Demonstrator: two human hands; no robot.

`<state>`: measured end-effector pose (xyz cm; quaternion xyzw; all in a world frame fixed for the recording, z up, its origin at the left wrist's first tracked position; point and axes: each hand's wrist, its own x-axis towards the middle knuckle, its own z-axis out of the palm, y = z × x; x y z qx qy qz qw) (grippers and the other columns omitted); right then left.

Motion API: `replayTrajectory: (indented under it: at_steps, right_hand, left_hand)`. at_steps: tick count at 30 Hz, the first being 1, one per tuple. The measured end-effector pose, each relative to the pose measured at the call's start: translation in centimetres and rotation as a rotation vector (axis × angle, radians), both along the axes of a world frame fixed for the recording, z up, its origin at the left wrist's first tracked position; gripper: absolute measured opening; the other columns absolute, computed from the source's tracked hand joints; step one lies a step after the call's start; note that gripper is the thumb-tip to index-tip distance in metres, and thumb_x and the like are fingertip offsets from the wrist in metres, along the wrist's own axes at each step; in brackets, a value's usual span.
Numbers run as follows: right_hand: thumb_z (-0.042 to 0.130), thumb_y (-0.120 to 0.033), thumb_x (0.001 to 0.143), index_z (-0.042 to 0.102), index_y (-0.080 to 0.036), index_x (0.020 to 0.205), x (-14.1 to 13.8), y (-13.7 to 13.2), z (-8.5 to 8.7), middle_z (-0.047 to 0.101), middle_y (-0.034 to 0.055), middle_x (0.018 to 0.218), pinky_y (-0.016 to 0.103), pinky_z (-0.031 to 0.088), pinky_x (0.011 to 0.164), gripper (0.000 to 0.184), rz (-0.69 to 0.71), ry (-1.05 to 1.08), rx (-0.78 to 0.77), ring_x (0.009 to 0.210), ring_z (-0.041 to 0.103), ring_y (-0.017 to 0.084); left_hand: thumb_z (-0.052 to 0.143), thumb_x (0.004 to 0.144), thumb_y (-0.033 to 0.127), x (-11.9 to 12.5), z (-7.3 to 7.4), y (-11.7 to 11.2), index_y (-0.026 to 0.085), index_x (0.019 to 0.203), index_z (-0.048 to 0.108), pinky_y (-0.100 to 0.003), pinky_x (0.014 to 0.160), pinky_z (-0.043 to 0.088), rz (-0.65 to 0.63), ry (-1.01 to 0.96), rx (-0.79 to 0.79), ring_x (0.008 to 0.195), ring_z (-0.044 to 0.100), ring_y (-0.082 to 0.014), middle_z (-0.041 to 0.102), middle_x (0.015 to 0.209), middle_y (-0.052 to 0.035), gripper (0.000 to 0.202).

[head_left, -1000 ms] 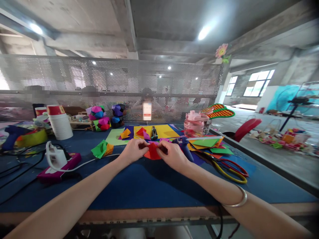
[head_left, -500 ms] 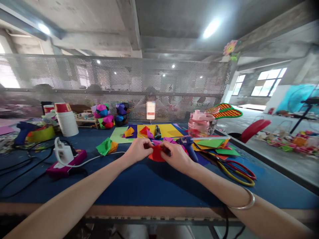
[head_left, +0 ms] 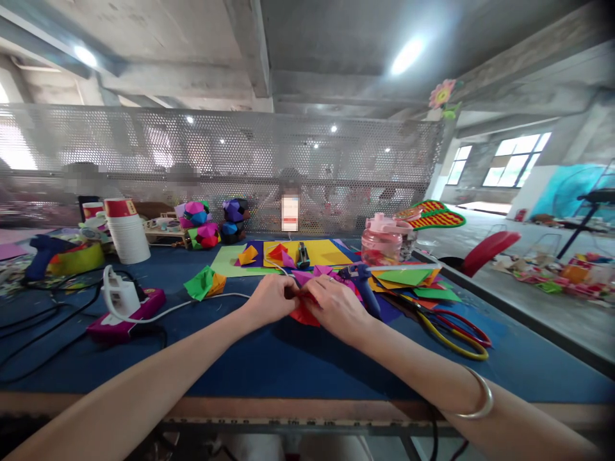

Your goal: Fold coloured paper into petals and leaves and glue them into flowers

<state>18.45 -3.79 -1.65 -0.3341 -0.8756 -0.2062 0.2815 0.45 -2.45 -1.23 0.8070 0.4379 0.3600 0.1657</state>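
Observation:
Between my two hands is a piece of red paper [head_left: 305, 315], partly covered by my fingers. My left hand [head_left: 272, 299] pinches its left side with thumb and forefinger. Over its right and upper part, my right hand [head_left: 337, 306] has its fingers closed on the paper, close to the left fingertips. A blue glue gun [head_left: 366, 289] lies just right of my right hand. Purple folded paper [head_left: 314, 274] sits right behind the hands. To the left rests a green and orange folded paper piece [head_left: 205, 283].
Scissors [head_left: 454, 326] with red and yellow handles lie at right, beside stacked coloured paper [head_left: 408, 276]. A pink jug [head_left: 381, 240] stands behind. At left are a purple power strip [head_left: 129, 320], its cables and stacked paper cups [head_left: 129, 237]. A phone [head_left: 289, 213] stands against the mesh partition.
My hands have come closer together, and my right hand has moved over the red paper, covering more of it. The paper's visible part now sits lower, below the fingers.

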Motion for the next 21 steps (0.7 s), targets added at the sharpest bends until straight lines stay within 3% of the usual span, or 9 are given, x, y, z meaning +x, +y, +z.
replayTrajectory:
  at_steps: [8,15,21]
  right_hand:
    - [0.052,-0.001,0.083,0.056,-0.016,0.082,-0.6,-1.2,0.3,0.063,0.0069,0.080,0.030,0.049,0.070,0.015,-0.180,-0.238,0.109,0.076,0.059,0.021]
    - [0.050,-0.001,0.084,0.054,-0.016,0.083,-0.6,-0.8,-0.1,0.062,0.0075,0.081,0.031,0.048,0.072,0.016,-0.186,-0.246,0.149,0.077,0.059,0.021]
    - [0.050,-0.002,0.083,0.053,-0.017,0.082,-0.6,-0.8,-0.2,0.061,0.0073,0.080,0.031,0.048,0.073,0.015,-0.178,-0.242,0.204,0.076,0.057,0.021]
  left_hand:
    - [0.056,0.061,0.012,0.4,0.2,-0.4,0.015,0.065,0.065,-0.023,0.057,0.039,0.037,0.025,0.006,0.061,0.057,-0.0142,0.065,0.062,-0.0010,0.011]
    - [0.055,0.067,0.019,0.4,0.0,-0.3,0.013,0.066,0.069,-0.024,0.055,0.039,0.049,0.016,-0.082,0.059,0.059,-0.0148,0.067,0.062,-0.0024,0.015]
    - [0.055,0.066,0.017,0.5,0.0,-0.6,0.015,0.061,0.063,-0.023,0.054,0.036,0.041,0.031,0.001,0.056,0.053,-0.0126,0.061,0.057,0.0004,0.010]
